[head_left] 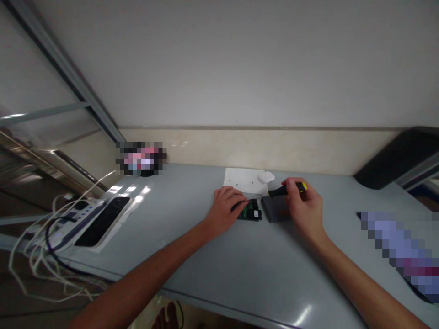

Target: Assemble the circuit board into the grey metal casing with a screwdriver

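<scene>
My right hand [303,201] is closed round the handle of a screwdriver [278,191], black with yellow at the end. Its thin shaft points left, and the tip reaches the fingers of my left hand [226,208]. Those fingers are bent over a small green circuit board [250,209] in a dark casing, holding it on the table; its left part is hidden under them. A flat dark grey cover [276,209] lies just right of the board, partly behind my right hand. Behind the board is a white sheet [240,178] with several tiny dark specks, likely screws.
A small white object [266,177] rests on the sheet's right corner. On the grey table [212,274], a black phone [103,221] lies left beside a power strip [80,214] with tangled cables [37,265]. A black cylindrical object [394,157] stands at the back right. Blurred-out items lie at both sides.
</scene>
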A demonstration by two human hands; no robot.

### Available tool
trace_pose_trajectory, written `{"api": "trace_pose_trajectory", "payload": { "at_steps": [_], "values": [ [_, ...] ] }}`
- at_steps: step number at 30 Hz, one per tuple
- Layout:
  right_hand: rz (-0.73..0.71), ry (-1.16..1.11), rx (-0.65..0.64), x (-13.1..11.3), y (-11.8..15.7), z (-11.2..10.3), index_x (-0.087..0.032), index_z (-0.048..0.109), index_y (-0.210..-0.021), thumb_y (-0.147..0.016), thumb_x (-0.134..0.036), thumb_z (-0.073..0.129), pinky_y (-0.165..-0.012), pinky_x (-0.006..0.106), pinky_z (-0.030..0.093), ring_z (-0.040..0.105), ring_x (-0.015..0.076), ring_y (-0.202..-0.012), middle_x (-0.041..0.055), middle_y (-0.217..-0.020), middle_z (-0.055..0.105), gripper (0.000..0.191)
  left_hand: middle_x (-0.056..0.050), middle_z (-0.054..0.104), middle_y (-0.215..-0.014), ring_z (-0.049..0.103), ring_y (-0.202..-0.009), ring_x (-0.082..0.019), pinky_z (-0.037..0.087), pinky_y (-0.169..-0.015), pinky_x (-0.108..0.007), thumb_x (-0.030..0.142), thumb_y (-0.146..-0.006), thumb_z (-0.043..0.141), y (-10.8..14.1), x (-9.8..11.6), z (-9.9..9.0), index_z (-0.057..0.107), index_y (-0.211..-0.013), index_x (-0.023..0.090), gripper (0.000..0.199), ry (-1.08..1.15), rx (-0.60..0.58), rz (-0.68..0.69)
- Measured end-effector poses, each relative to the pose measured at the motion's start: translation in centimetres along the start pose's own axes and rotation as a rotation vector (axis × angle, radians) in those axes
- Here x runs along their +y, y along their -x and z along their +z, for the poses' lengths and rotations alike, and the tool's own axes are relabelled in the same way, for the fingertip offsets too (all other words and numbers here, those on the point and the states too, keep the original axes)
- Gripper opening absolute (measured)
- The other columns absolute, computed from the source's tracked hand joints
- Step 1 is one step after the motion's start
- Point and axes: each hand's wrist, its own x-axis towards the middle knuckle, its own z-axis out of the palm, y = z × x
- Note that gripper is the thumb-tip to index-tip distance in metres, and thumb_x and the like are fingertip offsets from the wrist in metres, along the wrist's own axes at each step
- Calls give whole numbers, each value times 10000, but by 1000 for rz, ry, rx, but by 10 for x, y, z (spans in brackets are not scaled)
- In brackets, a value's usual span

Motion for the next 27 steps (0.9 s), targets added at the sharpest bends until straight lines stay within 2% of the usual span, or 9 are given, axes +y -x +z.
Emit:
{"api": "trace_pose_trajectory", "payload": {
  "at_steps": [6,11,15,20,24,27],
  "values": [
    [-27,5,-15,-2,1,0,-184,722,-940,-837,-751,753,-372,227,437,468,120,-491,-39,-612,524,577,-52,787,-1158,618,-1191,-242,397,-1102,-454,336,-1131,567,4,4,1,772,-1114,225,234,-61,35,65],
    [-41,27,-10,-2,1,-2,-196,727,-944,-854,-693,770,-348,230,453,490,127,-497,-20,-653,574,507,-29,784,-1030,648,-1066,-222,399,-1063,-443,339,-1109,597,3,4,2,751,-1025,230,207,-83,64,21],
    [-30,36,19,-2,-1,-4,-204,727,-921,-858,-685,761,-337,231,461,475,128,-491,-28,-630,549,485,-28,787,-1008,649,-1061,-230,388,-1056,-456,350,-1101,617,2,2,2,764,-1007,236,209,-89,85,0],
    [-52,51,62,-4,-3,-4,-201,729,-880,-878,-698,731,-363,214,442,475,124,-497,-24,-606,540,497,-35,802,-1034,658,-1089,-240,394,-1060,-469,386,-1117,597,3,2,1,794,-1072,263,236,-80,16,30],
    [17,23,9,-4,-1,-2,-204,729,-929,-834,-745,752,-338,242,450,467,138,-490,-29,-598,531,550,-41,806,-1075,658,-1124,-242,383,-1080,-475,391,-1124,590,4,3,0,796,-1096,260,246,-95,-31,64],
    [17,13,-7,-3,1,-2,-207,722,-930,-825,-749,760,-341,245,446,453,134,-480,-38,-588,514,554,-39,807,-1090,660,-1128,-239,380,-1082,-473,383,-1124,595,5,3,-1,794,-1104,253,238,-98,-39,75]
  ]
}}
